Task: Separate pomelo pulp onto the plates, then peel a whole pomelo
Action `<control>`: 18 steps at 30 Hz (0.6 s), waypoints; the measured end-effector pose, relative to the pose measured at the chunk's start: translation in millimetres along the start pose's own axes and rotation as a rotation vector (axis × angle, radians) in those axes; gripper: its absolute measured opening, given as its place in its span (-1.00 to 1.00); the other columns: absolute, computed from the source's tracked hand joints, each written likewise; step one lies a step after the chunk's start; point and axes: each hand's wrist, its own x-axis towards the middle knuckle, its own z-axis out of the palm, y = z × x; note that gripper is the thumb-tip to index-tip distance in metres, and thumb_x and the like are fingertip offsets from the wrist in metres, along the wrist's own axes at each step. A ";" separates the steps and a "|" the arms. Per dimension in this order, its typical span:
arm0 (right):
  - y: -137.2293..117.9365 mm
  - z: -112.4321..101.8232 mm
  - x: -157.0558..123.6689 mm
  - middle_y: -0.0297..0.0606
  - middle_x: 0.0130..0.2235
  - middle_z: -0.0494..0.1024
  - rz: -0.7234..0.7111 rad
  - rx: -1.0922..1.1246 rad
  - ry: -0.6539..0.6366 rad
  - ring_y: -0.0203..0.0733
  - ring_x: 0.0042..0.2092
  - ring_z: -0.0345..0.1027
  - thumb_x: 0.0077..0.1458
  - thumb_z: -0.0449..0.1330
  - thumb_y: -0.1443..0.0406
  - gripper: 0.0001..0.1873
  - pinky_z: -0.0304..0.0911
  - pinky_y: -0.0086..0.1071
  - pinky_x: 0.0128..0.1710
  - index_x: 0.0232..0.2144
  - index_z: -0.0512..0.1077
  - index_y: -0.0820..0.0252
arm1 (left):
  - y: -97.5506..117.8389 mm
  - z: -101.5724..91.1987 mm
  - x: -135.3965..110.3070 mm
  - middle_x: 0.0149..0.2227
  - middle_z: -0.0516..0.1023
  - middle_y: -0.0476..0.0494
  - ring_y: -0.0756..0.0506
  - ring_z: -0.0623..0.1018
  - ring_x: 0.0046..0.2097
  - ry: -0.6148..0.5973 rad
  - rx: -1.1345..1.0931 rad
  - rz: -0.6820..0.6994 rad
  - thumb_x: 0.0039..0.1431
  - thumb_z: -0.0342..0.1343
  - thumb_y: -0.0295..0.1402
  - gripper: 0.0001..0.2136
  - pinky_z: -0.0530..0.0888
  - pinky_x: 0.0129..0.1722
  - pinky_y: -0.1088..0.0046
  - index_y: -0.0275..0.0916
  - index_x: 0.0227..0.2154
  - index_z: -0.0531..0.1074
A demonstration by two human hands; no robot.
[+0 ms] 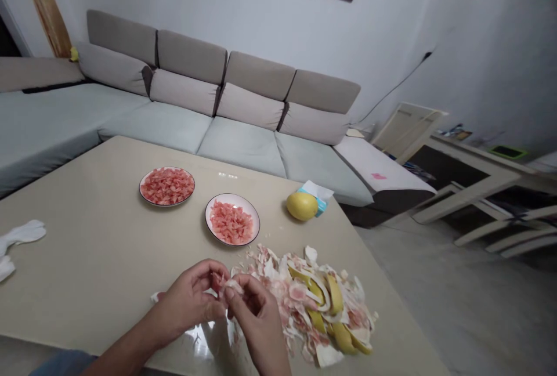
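Observation:
My left hand [194, 300] is closed around a pink pomelo segment [218, 281]. My right hand [260, 319] meets it from the other side, its thumb and fingers pinching pale membrane [234, 286] on that segment. Just beyond both hands stands a dark-rimmed white plate [251, 206] partly covered with pink pomelo pulp [230, 224]. Farther left, a second plate [141, 195] is heaped with more pulp [167, 185]. Right of my hands spreads a pile of pomelo peel and membranes [300, 290], with yellow rind pieces among the white and pink scraps.
A whole yellow pomelo [301, 206] sits against a blue tissue pack [321, 206] near the table's far right edge. White gloves [21, 235] lie at the left of the beige table [96, 213]. Behind it runs a grey sofa [243, 138].

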 end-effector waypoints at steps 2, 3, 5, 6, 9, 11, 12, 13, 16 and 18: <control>1.7 3.0 -0.8 -0.33 -0.52 0.44 -0.025 -0.020 0.003 -0.29 -0.49 0.27 -0.05 0.32 0.07 -0.70 0.16 -0.48 -0.51 -0.47 0.47 0.19 | -0.8 1.6 0.3 -0.43 0.36 0.04 0.04 0.40 -0.44 0.040 0.024 0.009 -0.08 0.35 -0.21 -0.69 0.36 -0.44 0.56 -0.23 -0.33 0.42; 2.8 4.4 -1.4 -0.33 -0.52 0.45 -0.038 -0.013 -0.006 -0.28 -0.49 0.28 -0.03 0.32 0.07 -0.71 0.16 -0.47 -0.51 -0.47 0.47 0.18 | -0.8 2.4 0.2 -0.46 0.37 0.03 0.05 0.40 -0.47 0.063 0.046 0.023 -0.02 0.30 -0.18 -0.73 0.35 -0.46 0.56 -0.24 -0.36 0.42; 4.9 6.8 -2.8 -0.32 -0.52 0.45 -0.064 0.027 -0.034 -0.26 -0.48 0.30 0.00 0.29 0.08 -0.72 0.18 -0.46 -0.49 -0.46 0.46 0.17 | 0.1 4.0 -0.6 -0.50 0.40 0.03 0.05 0.40 -0.52 0.095 0.076 0.043 0.06 0.23 -0.15 -0.74 0.35 -0.48 0.55 -0.26 -0.40 0.42; 5.7 7.7 -3.4 -0.32 -0.52 0.46 -0.073 0.051 -0.049 -0.26 -0.48 0.31 0.01 0.29 0.08 -0.72 0.19 -0.45 -0.48 -0.46 0.46 0.17 | 1.0 4.8 -1.3 -0.51 0.41 0.02 0.05 0.41 -0.52 0.105 0.077 0.047 0.08 0.22 -0.14 -0.73 0.35 -0.48 0.55 -0.26 -0.41 0.42; 7.3 9.9 -4.4 -0.30 -0.51 0.47 -0.070 0.112 -0.084 -0.24 -0.46 0.31 0.04 0.27 0.09 -0.73 0.21 -0.43 -0.46 -0.42 0.48 0.19 | 2.7 7.2 -3.1 -0.56 0.41 0.03 0.02 0.43 -0.54 0.128 0.049 0.038 0.09 0.20 -0.11 -0.72 0.36 -0.48 0.53 -0.27 -0.41 0.42; 8.7 11.2 -3.9 -0.31 -0.51 0.46 -0.062 0.145 -0.091 -0.26 -0.46 0.29 0.05 0.27 0.11 -0.75 0.19 -0.44 -0.45 -0.41 0.48 0.20 | 2.3 8.6 -3.6 -0.59 0.39 0.04 0.02 0.42 -0.54 0.138 0.020 0.032 0.09 0.19 -0.11 -0.71 0.38 -0.47 0.51 -0.28 -0.42 0.43; 9.8 11.9 -3.4 -0.31 -0.52 0.44 -0.061 0.163 -0.095 -0.26 -0.46 0.27 0.06 0.27 0.12 -0.75 0.18 -0.44 -0.45 -0.41 0.48 0.20 | 1.7 9.3 -3.5 -0.59 0.38 0.05 0.02 0.42 -0.54 0.144 0.002 0.032 0.09 0.20 -0.11 -0.71 0.38 -0.47 0.51 -0.28 -0.42 0.43; 11.1 12.6 -2.7 -0.32 -0.52 0.43 -0.063 0.185 -0.098 -0.27 -0.45 0.26 0.07 0.26 0.12 -0.75 0.17 -0.44 -0.45 -0.41 0.48 0.21 | 1.0 9.9 -3.4 -0.59 0.38 0.05 0.03 0.41 -0.55 0.149 -0.017 0.030 0.09 0.20 -0.12 -0.71 0.39 -0.47 0.51 -0.28 -0.43 0.43; 16.1 14.3 -0.3 -0.31 -0.52 0.42 -0.067 0.244 -0.104 -0.27 -0.45 0.22 0.09 0.25 0.14 -0.75 0.13 -0.43 -0.44 -0.43 0.47 0.23 | -0.2 12.2 -3.1 -0.57 0.40 0.03 0.04 0.40 -0.55 0.168 -0.079 0.015 0.07 0.22 -0.13 -0.71 0.38 -0.48 0.51 -0.29 -0.42 0.43; 18.6 15.0 0.8 -0.31 -0.51 0.42 -0.066 0.263 -0.101 -0.28 -0.45 0.20 0.10 0.24 0.15 -0.75 0.12 -0.43 -0.43 -0.43 0.46 0.24 | 0.5 13.7 -3.1 -0.56 0.41 0.01 0.04 0.40 -0.55 0.177 -0.116 0.002 0.05 0.24 -0.13 -0.71 0.37 -0.48 0.52 -0.31 -0.42 0.44</control>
